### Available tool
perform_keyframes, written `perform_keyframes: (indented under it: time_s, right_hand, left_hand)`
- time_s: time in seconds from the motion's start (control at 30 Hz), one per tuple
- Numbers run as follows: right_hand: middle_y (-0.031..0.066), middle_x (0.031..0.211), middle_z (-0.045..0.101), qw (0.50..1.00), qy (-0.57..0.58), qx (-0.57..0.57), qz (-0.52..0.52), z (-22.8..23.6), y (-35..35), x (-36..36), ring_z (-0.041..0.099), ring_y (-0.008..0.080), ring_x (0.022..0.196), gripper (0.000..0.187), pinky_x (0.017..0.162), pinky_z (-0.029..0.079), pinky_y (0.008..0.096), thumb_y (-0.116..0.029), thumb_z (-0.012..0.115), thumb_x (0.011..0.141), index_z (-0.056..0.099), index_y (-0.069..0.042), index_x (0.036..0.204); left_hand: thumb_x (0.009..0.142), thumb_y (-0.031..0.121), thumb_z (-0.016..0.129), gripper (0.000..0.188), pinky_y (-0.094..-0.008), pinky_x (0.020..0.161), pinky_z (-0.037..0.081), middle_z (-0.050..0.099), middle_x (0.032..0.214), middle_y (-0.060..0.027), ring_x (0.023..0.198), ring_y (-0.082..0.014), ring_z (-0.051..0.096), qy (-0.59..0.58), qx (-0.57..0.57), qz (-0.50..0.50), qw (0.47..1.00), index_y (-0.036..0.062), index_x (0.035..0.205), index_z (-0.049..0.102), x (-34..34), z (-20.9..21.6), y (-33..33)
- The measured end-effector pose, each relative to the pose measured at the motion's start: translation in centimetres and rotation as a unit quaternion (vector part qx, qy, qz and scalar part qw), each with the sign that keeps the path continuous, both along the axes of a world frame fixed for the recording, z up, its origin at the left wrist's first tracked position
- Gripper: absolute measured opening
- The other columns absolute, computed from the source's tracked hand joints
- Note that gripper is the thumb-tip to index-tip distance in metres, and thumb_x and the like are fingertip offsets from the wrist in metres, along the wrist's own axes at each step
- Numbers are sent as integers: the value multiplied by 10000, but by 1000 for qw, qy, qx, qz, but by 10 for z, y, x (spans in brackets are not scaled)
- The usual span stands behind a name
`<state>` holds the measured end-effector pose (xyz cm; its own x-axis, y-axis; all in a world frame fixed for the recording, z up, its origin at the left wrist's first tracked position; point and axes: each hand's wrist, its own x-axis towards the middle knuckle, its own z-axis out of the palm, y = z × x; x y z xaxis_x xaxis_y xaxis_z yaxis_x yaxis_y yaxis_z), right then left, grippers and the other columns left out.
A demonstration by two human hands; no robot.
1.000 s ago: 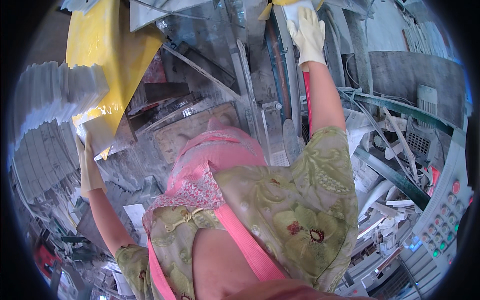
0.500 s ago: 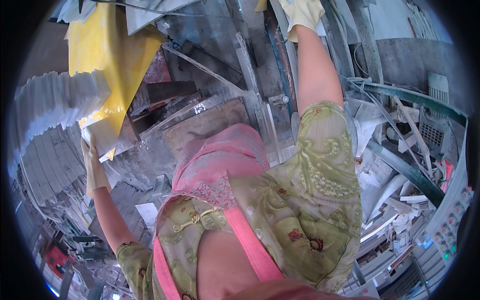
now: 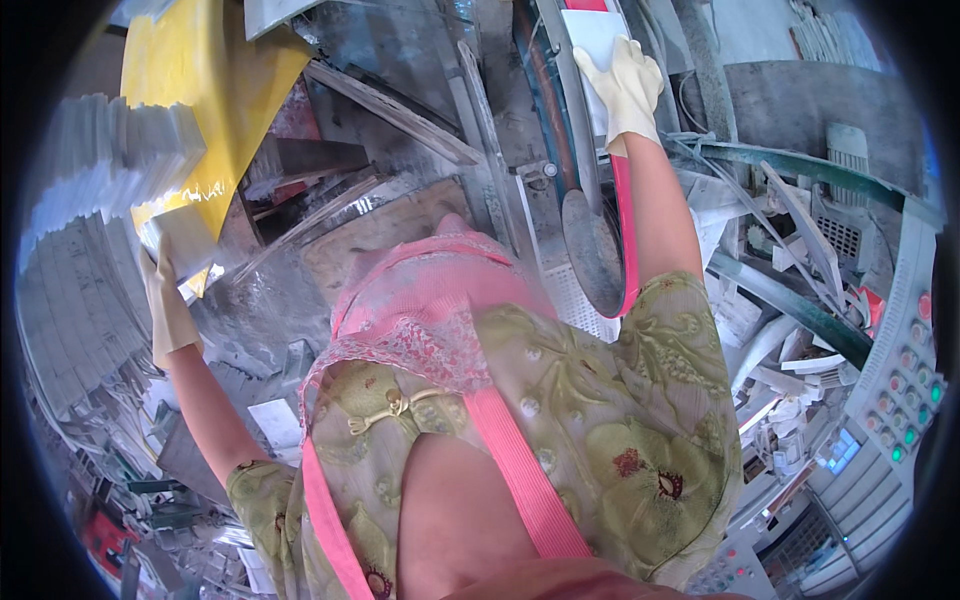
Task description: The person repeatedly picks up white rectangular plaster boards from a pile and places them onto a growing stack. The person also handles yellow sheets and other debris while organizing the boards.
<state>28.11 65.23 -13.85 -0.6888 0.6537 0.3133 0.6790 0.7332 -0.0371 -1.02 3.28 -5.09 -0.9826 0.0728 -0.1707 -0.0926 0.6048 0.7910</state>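
My left hand [image 3: 166, 295], in a cream rubber glove, grips the edge of a whitish rectangular tile [image 3: 188, 238] in front of a yellow sheet [image 3: 190, 80]. Beside that sheet, a long row of thin pale tiles [image 3: 115, 165] stands packed together. At the upper right my gloved right hand [image 3: 628, 90] lies over a white tile [image 3: 592, 42], thumb spread away from its partly bent fingers. Beneath this tile runs a narrow red belt [image 3: 629, 230], curving round a grey pulley [image 3: 592, 250] near my right forearm. The palm's contact with the tile is hidden.
A panel of coloured buttons [image 3: 905, 375] stands at the far right. Green metal bars [image 3: 800, 318] and broken white pieces [image 3: 770, 350] lie right of my arm. A wooden plank [image 3: 395, 110] and a brown board [image 3: 385, 235] are ahead of my pink apron.
My right hand has come back toward me from the upper edge; the white tile and red belt now show by it. My left hand still holds its tile, slightly farther left in view.
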Motion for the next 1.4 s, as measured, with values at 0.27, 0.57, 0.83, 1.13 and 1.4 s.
perform_keyframes:
  time_s: [0.27,0.57,0.83,1.13,1.4]
  right_hand:
    - [174,1253,630,999,2,-18,27,-4,31,-37,586,370,1192,776,1030,450,454,-656,676,823,612,-8,1245]
    - [163,1493,510,967,-18,-170,189,41,41,21,426,341,1427,777,1144,373,466,-471,764,812,512,-114,1455]
    - [136,1621,329,966,-233,26,107,25,-67,80,314,263,1505,883,1204,296,493,-169,676,820,261,-72,1593]
    - [200,1313,625,978,-58,125,157,57,-28,45,611,336,1210,467,1009,504,421,-252,599,966,527,25,1335]
    - [138,1547,444,966,-196,53,161,43,14,-22,404,280,1448,742,1188,327,487,-326,716,910,379,-35,1503]
  left_hand:
    - [936,407,688,740,-348,1090,389,530,1431,-181,1308,-258,519,8,18,7,1000,-20,1488,441,3,2,0]
    - [942,409,680,733,-343,1084,399,536,1428,-169,1297,-259,532,20,-7,2,1000,-11,1492,440,-14,-12,-14]
    - [941,443,673,747,-338,1089,389,538,1428,-170,1305,-262,529,16,0,6,1000,-2,1494,440,4,0,-1]
    - [940,440,657,745,-355,1120,352,515,1463,-171,1354,-276,488,0,30,-31,999,-3,1499,445,-4,-5,-2]
    - [931,467,652,809,-368,1168,286,456,1529,-155,1423,-270,421,-8,22,21,999,9,1542,385,20,15,16]
